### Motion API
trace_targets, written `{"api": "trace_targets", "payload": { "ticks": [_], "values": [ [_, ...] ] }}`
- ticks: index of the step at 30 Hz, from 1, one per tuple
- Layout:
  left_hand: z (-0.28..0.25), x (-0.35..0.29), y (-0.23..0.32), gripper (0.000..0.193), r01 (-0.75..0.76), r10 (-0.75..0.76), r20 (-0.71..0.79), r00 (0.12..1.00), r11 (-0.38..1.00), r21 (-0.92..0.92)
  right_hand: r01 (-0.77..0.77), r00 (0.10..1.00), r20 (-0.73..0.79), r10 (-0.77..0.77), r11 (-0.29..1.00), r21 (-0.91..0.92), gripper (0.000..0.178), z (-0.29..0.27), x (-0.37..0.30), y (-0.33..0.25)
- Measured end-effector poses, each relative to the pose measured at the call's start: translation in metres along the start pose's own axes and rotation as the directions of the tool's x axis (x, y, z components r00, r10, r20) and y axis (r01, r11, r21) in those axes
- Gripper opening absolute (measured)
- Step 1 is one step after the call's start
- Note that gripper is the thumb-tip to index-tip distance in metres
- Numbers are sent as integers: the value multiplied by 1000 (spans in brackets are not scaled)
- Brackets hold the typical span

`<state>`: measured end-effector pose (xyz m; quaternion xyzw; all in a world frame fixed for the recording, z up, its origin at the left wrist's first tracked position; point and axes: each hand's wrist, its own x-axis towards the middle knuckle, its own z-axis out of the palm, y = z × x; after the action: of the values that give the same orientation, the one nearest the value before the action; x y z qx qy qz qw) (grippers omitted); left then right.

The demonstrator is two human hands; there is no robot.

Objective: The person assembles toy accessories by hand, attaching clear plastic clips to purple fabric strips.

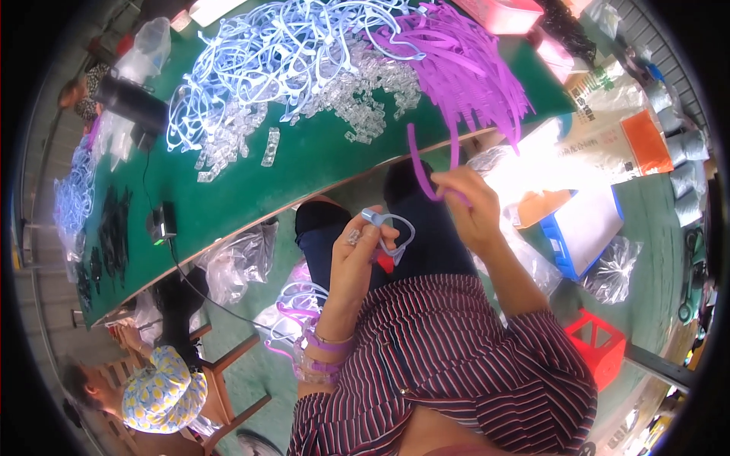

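My left hand is closed over my lap around a light blue looped plastic frame, its curved end sticking out to the right. A small clear piece shows at the fingers of that hand; whether it is held or worn I cannot tell. Higher and to the right, my right hand pinches a curved purple plastic strip, whose free end points up toward the table edge. The strip and the blue frame are apart. Purple and clear bands encircle my left forearm.
On the green table lie heaps of light blue frames, clear plastic pieces and purple strips. A cable hangs off the edge. A red plastic stool stands right; a seated person is at lower left.
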<state>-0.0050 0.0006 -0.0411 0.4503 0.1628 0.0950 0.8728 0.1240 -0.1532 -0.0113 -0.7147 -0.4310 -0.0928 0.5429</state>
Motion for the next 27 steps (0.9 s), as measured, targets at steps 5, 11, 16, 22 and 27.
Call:
{"api": "trace_targets", "payload": {
  "ticks": [5,11,16,22,27],
  "values": [
    [-1,-2,1,33,-46,47,-7,999,996,72,-524,850,364,381,690,499,20,12,-19,-25],
    [-2,-7,2,32,-82,86,-36,996,991,102,-773,635,581,510,433,464,13,35,-24,-28],
    [-5,-7,0,30,-87,90,-16,996,990,111,-790,613,571,546,443,424,13,38,-25,-23],
    [-3,-8,-1,26,-229,209,94,973,892,391,-789,613,519,596,432,437,11,41,-26,-25],
    [-4,-7,-8,25,-267,252,91,963,863,429,-813,581,542,608,404,419,9,37,-25,-24]
  ]
}}
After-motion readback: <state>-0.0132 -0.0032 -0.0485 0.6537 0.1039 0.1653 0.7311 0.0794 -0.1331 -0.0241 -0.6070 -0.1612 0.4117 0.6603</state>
